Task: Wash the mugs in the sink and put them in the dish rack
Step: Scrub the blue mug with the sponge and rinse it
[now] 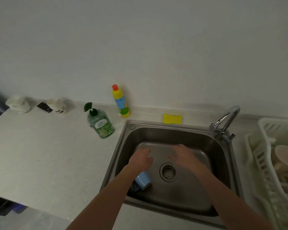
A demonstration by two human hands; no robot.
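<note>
Both hands are held empty over the sink [206, 143], left hand [140, 159] loosely curled, right hand [184, 155] spread flat. Blue mug [142, 180] lies tipped at lower centre-left, beneath the left wrist, likely awaiting washing. Rack [263, 163] at right holds a pale mug [285, 156].

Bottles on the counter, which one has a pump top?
The green soap bottle, standing on the counter nearer the sink's left corner. The taller yellow bottle against the wall has a plain orange screw cap instead.

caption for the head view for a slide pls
Both bare hands, left hand and right hand, reach into the steel sink above a blue mug; dish rack alongside.
</note>
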